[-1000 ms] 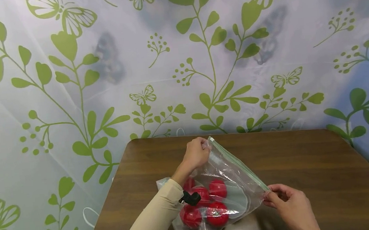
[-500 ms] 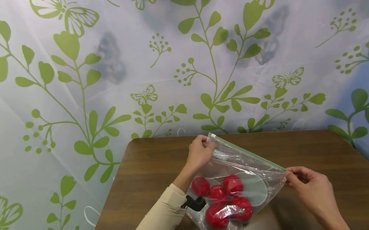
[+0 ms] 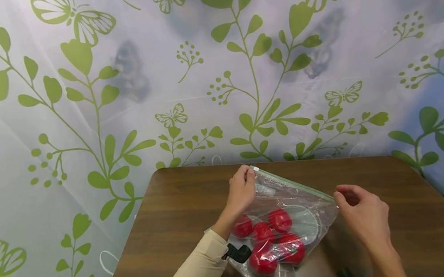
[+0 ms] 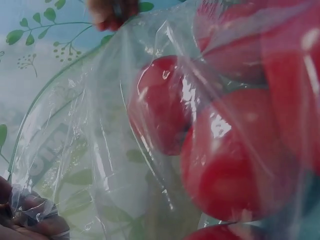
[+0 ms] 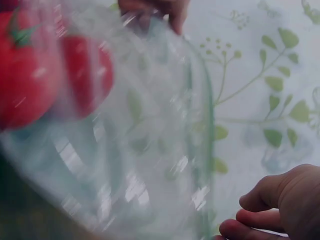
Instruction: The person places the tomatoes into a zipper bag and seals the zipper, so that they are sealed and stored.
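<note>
A clear zip bag point(image 3: 316, 200) with several red tomatoes point(image 3: 280, 221) hangs tilted over the table. A green zip strip point(image 3: 292, 184) runs along its top edge, with a white slider point(image 3: 255, 168) at the upper left end. My left hand point(image 3: 241, 192) pinches the bag's upper left corner beside the slider; the left wrist view shows plastic bunched in its fingers point(image 4: 40, 217). My right hand point(image 3: 363, 209) is at the strip's other end. In the right wrist view, its thumb point(image 5: 262, 194) and fingers stand apart, with no plastic between them.
A brown wooden table point(image 3: 184, 204) lies beneath the bag. Behind it hangs a pale cloth point(image 3: 197, 47) printed with green leaves and butterflies. A black camera mount point(image 3: 239, 253) sits on my left wrist, close to the tomatoes.
The bag has swung right and its zip edge has been drawn straighter. My right hand moved up and right while pinching the corner, then came slightly back and let go.
</note>
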Demonstrator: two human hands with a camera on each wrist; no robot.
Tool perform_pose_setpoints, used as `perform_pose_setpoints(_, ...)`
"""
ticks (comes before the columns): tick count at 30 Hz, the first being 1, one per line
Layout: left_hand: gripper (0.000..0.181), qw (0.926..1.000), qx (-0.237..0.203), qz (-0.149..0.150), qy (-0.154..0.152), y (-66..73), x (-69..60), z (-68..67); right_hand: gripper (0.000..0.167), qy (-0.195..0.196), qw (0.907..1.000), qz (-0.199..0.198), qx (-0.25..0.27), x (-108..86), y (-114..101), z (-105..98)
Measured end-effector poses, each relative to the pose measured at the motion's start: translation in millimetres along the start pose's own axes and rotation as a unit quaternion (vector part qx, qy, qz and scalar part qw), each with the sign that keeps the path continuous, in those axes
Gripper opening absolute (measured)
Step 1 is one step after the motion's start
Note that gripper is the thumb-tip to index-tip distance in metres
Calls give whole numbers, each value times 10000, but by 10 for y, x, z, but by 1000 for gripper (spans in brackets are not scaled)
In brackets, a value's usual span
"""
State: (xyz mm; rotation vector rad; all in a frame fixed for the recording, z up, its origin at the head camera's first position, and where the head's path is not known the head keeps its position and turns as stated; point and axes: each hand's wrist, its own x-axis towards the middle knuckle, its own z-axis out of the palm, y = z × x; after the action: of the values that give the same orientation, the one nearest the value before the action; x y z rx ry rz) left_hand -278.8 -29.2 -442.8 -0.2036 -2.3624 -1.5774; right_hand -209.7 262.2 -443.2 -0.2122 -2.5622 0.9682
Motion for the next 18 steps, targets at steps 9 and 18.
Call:
perform_pose_setpoints(9, 22, 9996, 14, 247, -158, 8, -85, 27, 26, 12, 9870, -1534, 488, 129, -636, 118)
perform_pose_setpoints(18, 19, 9990, -31, 392, -213, 16, -146, 59, 26, -830, 9668, -2211, 972, 231, -1032, 451)
